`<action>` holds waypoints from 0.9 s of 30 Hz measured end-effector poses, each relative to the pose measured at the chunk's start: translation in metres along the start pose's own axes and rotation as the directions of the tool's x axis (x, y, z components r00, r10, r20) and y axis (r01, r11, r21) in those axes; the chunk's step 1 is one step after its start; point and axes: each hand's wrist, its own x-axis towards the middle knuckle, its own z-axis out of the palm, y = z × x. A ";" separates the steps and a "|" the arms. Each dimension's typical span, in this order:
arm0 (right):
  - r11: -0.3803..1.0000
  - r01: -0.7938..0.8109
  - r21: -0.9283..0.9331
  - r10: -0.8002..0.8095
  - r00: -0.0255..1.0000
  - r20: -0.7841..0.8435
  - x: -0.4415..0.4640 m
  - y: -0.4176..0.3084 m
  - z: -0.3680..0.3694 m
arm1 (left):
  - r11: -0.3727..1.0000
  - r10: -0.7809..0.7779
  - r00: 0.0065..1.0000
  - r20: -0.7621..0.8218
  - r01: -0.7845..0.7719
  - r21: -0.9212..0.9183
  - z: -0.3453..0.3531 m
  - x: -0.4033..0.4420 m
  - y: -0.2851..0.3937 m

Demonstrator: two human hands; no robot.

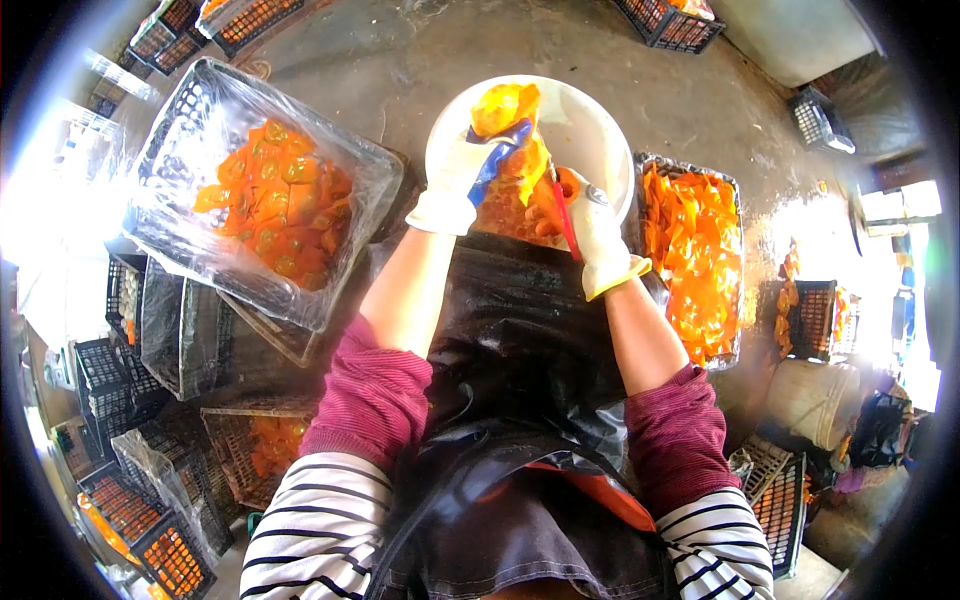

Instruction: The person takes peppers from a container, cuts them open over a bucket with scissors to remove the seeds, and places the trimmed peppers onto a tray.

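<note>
Above a white round tub (608, 125) my two gloved hands are close together. My left hand (474, 170), in a white glove with blue on the fingers, is closed on a yellow-orange piece (506, 110) that hangs down in strips. In a white glove with a yellow cuff, my right hand (598, 225) grips a tool with a red handle (568, 222), its tip near the hanging strips. An orange piece shows beside the right fingers. Orange pulp and bits (505, 215) lie inside the tub under my hands.
A plastic-lined crate (365, 170) with flat orange pieces stands at the left. At the right is a crate (740, 250) heaped with orange strips. Black crates (105, 375) are stacked at the lower left, and another (672, 25) is at the top. A black apron covers my lap.
</note>
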 end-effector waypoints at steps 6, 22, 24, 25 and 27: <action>0.998 0.002 0.061 -0.001 1.000 -0.007 0.011 0.013 -0.007 | 0.995 -0.045 0.997 0.065 0.039 0.090 0.002 -0.002 0.000; 0.994 0.034 0.108 -0.025 0.997 -0.079 -0.002 -0.014 -0.001 | 0.999 -0.023 0.997 -0.073 0.021 -0.037 -0.012 0.002 -0.012; 0.992 0.028 0.127 -0.018 0.997 -0.079 -0.003 -0.015 0.000 | 0.994 -0.081 0.993 -0.089 0.074 -0.080 -0.017 0.006 -0.013; 0.992 0.032 0.119 -0.022 0.997 -0.079 -0.004 -0.016 0.000 | 0.990 -0.109 0.989 -0.097 0.099 -0.102 -0.019 0.007 -0.014; 0.994 0.044 0.096 -0.036 0.996 -0.079 -0.004 -0.016 0.000 | 0.992 -0.041 0.990 -0.138 0.023 -0.127 -0.018 0.006 -0.011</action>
